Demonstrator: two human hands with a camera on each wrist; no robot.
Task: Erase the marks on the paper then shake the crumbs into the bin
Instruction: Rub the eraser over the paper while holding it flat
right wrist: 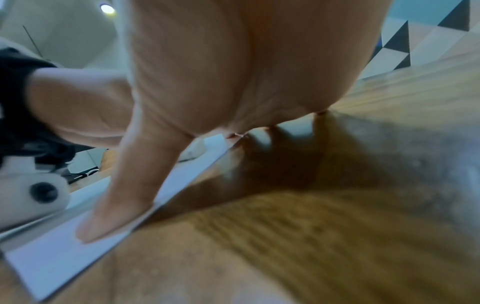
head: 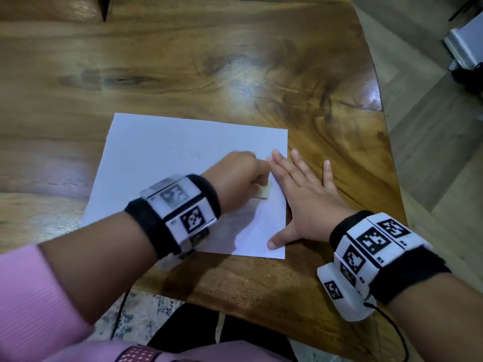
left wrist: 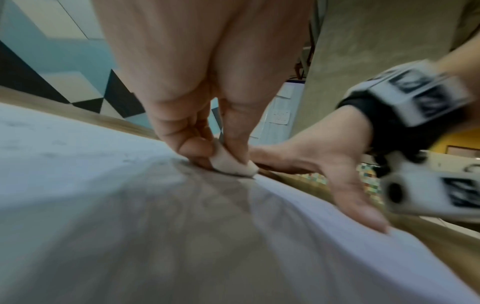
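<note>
A white sheet of paper (head: 162, 163) lies flat on the wooden table (head: 209, 61). My left hand (head: 240, 176) pinches a small white eraser (left wrist: 231, 164) between thumb and fingers and holds it down on the paper (left wrist: 91, 164) near its right side, beside a short dark mark (head: 261, 198). My right hand (head: 303, 197) lies flat with spread, straight fingers across the paper's right edge; its thumb (right wrist: 114, 209) presses the sheet (right wrist: 52, 257) near the front right corner, and the fingers rest partly on the wood. Faint grey smudges show on the paper. No bin is in view.
The table's curved right edge (head: 384, 131) runs close beside my right hand, with tiled floor (head: 423, 152) beyond it. A grey object (head: 465, 45) stands on the floor at the far right. A thin cable (head: 392, 325) hangs from the right wrist camera.
</note>
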